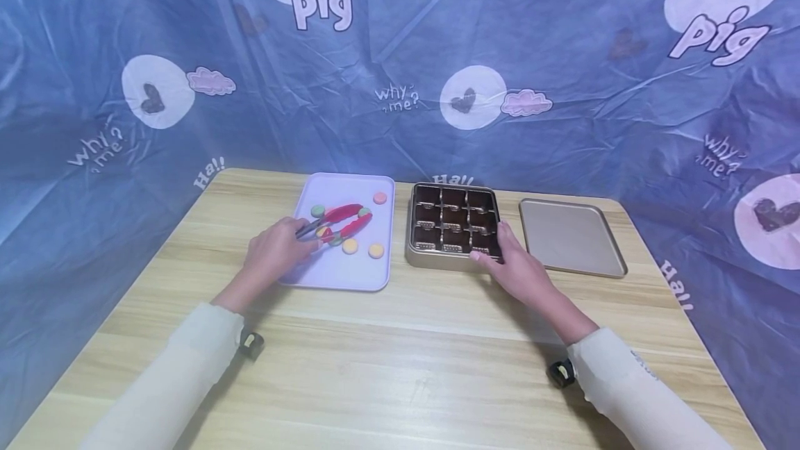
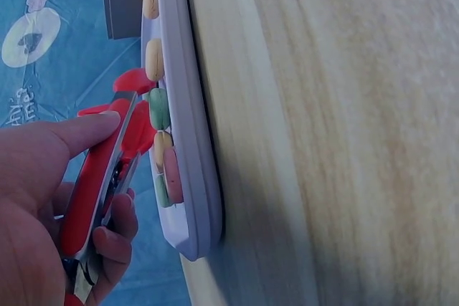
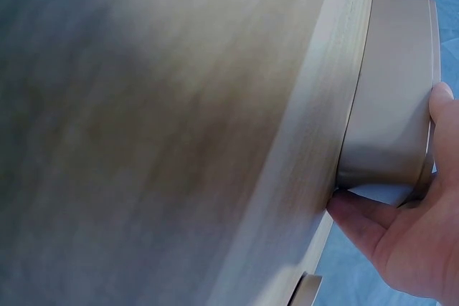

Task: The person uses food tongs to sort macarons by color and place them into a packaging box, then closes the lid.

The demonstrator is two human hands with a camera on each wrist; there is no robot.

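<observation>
On the lilac tray [image 1: 375,276], red-tipped tongs [image 1: 340,221] in left hand [image 1: 275,252], pastel macarons [image 1: 350,246]

1. I see red tongs [image 1: 340,221] over a lilac tray [image 1: 375,276].
2. Pastel yellow, green and pink discs [image 1: 350,246].
3. Gold tin [image 1: 425,257], brown compartments.
4. Pale wood-grain worktop [image 1: 400,353].

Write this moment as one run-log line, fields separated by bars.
left hand: grips red tongs over lilac tray | right hand: holds gold compartment tin
</observation>
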